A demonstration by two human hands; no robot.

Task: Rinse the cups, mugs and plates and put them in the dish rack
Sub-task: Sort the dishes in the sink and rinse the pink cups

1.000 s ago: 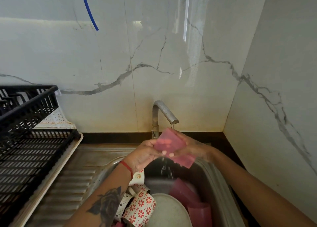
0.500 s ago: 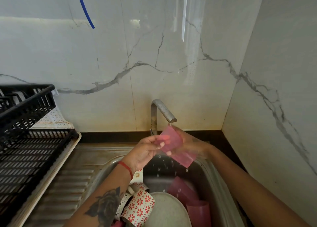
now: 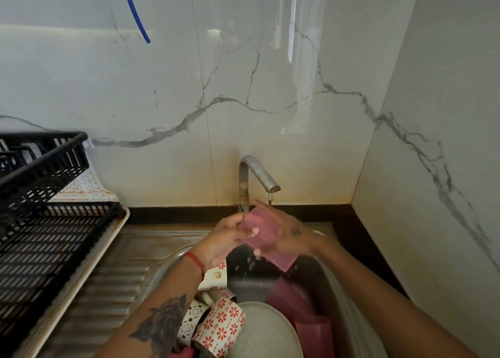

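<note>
Both hands, the left hand (image 3: pixel 230 238) and right hand (image 3: pixel 286 236), are gripping the pink cup (image 3: pixel 263 233) below the tap (image 3: pixel 259 175), having tilted it so water is draining (rinse nearly done), making transfer to the dish rack (image 3: pixel 40 222) left of the tap the likely next step.

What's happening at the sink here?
A person is rinsing dishes. Both the left hand and the right hand hold a pink cup under the tap, with water dripping into the sink. More pink cups, patterned mugs and a plate wait below. The black dish rack stands to the left.
</note>
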